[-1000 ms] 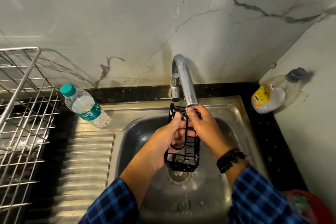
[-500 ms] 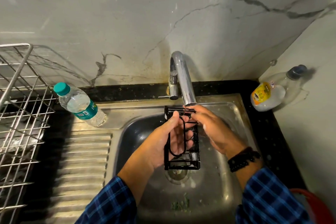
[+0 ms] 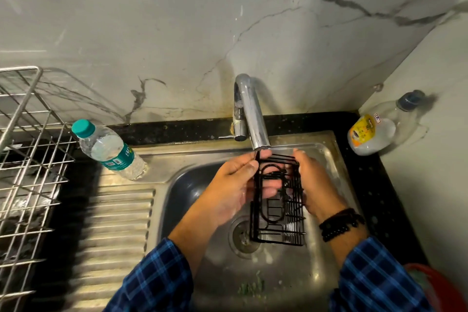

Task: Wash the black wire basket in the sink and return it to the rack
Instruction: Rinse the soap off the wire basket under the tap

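The black wire basket [image 3: 277, 220] hangs upright over the steel sink [image 3: 326, 159], just under the chrome tap [image 3: 253, 119]. My left hand [image 3: 235, 185] grips its left side, thumb on the top corner and fingers curled through the wires. My right hand [image 3: 316, 185] holds the right side from behind, its fingers partly hidden by the basket. The basket's lower end is above the drain [image 3: 240, 235]. The metal wire rack [image 3: 27, 159] stands at the far left.
A plastic water bottle with a teal cap [image 3: 109, 149] lies on the ribbed drainboard's back edge. A soap bottle with a yellow label [image 3: 372, 132] sits in the right corner. Green scraps [image 3: 250, 286] lie in the sink. A red object [image 3: 430, 284] shows at bottom right.
My right hand moved from the basket's top front to its right side. The basket turned and shifted slightly right under the tap, with my left hand keeping hold.
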A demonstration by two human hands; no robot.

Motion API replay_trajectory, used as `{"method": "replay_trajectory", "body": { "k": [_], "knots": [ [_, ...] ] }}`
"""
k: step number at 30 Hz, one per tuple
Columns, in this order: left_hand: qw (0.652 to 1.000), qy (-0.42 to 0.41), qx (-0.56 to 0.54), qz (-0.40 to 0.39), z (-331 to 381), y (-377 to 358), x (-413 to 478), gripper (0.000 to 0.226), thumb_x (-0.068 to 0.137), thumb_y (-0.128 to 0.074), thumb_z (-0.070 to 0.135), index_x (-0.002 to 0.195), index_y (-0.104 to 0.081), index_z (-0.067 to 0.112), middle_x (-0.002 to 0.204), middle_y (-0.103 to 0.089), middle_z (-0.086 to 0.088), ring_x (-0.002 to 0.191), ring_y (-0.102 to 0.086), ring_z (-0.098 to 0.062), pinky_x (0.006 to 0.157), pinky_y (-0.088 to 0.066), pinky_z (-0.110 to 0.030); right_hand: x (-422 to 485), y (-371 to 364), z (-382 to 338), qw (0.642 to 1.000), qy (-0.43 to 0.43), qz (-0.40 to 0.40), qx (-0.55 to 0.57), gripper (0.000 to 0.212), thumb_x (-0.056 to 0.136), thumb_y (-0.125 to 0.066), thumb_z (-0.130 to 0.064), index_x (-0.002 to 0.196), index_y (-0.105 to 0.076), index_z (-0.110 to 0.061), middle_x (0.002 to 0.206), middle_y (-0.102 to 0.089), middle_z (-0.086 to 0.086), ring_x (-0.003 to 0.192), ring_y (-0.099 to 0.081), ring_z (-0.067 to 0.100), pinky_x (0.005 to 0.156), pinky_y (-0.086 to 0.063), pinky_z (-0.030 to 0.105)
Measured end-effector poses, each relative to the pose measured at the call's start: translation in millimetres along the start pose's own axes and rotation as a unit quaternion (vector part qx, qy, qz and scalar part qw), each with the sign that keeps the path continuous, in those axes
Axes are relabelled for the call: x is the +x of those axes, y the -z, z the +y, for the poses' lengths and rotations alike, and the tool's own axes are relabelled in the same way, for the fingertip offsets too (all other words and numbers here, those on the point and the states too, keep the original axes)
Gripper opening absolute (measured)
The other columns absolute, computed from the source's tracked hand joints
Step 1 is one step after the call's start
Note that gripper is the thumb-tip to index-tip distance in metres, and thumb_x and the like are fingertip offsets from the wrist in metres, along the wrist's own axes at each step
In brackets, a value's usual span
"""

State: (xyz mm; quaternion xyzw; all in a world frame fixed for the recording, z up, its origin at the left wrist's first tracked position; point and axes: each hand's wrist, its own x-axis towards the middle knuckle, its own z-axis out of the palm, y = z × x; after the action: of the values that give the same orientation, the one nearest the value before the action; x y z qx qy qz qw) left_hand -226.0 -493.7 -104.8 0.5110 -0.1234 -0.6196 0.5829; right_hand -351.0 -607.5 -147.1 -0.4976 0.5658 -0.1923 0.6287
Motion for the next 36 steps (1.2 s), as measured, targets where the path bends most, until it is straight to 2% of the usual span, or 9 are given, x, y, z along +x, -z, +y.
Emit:
{"method": "replay_trajectory", "body": {
  "k": [3,8,13,17,21,25,30,33,36],
  "knots": [
    [0.999,0.024,-0.024,-0.032,0.9,-2.6,-1.3,0.039,0.108,-0.031,0.005,0.131,-0.062,0.007,0.115,-0.073,-0.020,0.090,-0.075,-0.031,0.076,-0.063,-0.036,2.7,5.8,5.3,0.999,-0.024,-0.019,0.039,0.045,0.101,-0.046,-0.045,0.083,-0.074,-0.015,0.075,-0.074,0.006,0.060,-0.066,0.020,0.055,-0.047,0.027],
    [0.959,-0.012,0.224,0.174,-7.6,-6.9,10.0,0.048,0.108,-0.035,0.043,0.101,-0.070,0.012,0.062,-0.068,-0.007,0.044,-0.056,-0.011,0.041,-0.039,-0.020,-15.2,-7.6,13.9,0.999,0.017,-0.050,-0.007,0.041,0.095,-0.054,-0.054,0.101,-0.075,-0.019,0.097,-0.076,0.007,0.095,-0.071,0.029,0.078,-0.056,0.042],
    [0.933,-0.070,0.252,0.247,-18.9,-0.7,3.7,0.052,0.106,-0.031,0.051,0.089,-0.066,0.016,0.074,-0.074,-0.009,0.048,-0.059,-0.007,0.044,-0.040,-0.019,-27.5,-13.2,11.3,0.993,0.065,-0.097,-0.014,0.056,0.092,-0.061,-0.050,0.104,-0.063,0.005,0.112,-0.062,0.031,0.109,-0.061,0.043,0.101,-0.045,0.061],
    [0.910,-0.175,0.348,0.139,-33.5,11.3,-6.4,0.028,0.109,-0.033,0.031,0.103,-0.060,0.026,0.075,-0.068,0.004,0.052,-0.054,-0.005,0.050,-0.042,-0.020,-23.3,-10.7,3.3,0.996,0.023,-0.076,0.051,0.032,0.098,-0.060,-0.034,0.100,-0.075,-0.005,0.097,-0.076,0.017,0.092,-0.073,0.028,0.079,-0.059,0.039],
    [0.935,-0.124,0.317,0.101,-24.5,30.1,-10.2,0.036,0.111,-0.033,0.029,0.111,-0.069,0.024,0.072,-0.067,0.005,0.061,-0.055,-0.010,0.058,-0.047,-0.023,-12.3,-4.2,6.5,0.991,-0.030,-0.090,0.091,0.032,0.096,-0.062,-0.042,0.100,-0.074,-0.012,0.099,-0.077,0.013,0.087,-0.073,0.026,0.078,-0.055,0.038],
    [0.968,-0.061,0.215,0.117,-14.4,12.6,-7.5,0.033,0.111,-0.033,0.027,0.115,-0.065,0.020,0.073,-0.072,-0.003,0.055,-0.056,-0.010,0.050,-0.047,-0.021,-14.0,-4.8,8.5,0.988,-0.055,-0.096,0.108,0.033,0.101,-0.056,-0.036,0.074,-0.064,-0.019,0.054,-0.065,-0.007,0.047,-0.061,0.006,0.056,-0.043,0.028],
    [0.867,-0.115,0.449,0.184,-13.2,16.7,-0.4,0.039,0.107,-0.039,0.043,0.083,-0.061,0.021,0.061,-0.070,-0.004,0.049,-0.063,-0.010,0.057,-0.053,-0.024,-17.3,-10.2,11.4,0.992,-0.038,-0.111,0.053,0.029,0.094,-0.060,-0.053,0.099,-0.071,-0.027,0.101,-0.072,-0.005,0.102,-0.065,0.017,0.085,-0.048,0.039],
    [0.867,-0.083,0.446,0.205,-11.1,21.0,3.9,0.055,0.105,-0.039,0.051,0.070,-0.063,0.016,0.058,-0.070,-0.004,0.049,-0.066,-0.012,0.062,-0.052,-0.027,-21.4,-8.2,8.4,0.990,-0.039,-0.133,0.037,0.027,0.094,-0.059,-0.054,0.104,-0.070,-0.031,0.114,-0.071,-0.008,0.115,-0.061,0.015,0.104,-0.043,0.044],
    [0.910,-0.050,0.340,0.231,-13.7,16.0,8.4,0.064,0.105,-0.037,0.054,0.070,-0.068,0.011,0.055,-0.067,-0.006,0.048,-0.061,-0.010,0.061,-0.048,-0.025,-21.9,-9.6,11.0,0.990,-0.052,-0.122,0.048,0.045,0.088,-0.063,-0.062,0.114,-0.073,-0.027,0.125,-0.070,0.004,0.123,-0.060,0.027,0.099,-0.047,0.049]
  ]
}}
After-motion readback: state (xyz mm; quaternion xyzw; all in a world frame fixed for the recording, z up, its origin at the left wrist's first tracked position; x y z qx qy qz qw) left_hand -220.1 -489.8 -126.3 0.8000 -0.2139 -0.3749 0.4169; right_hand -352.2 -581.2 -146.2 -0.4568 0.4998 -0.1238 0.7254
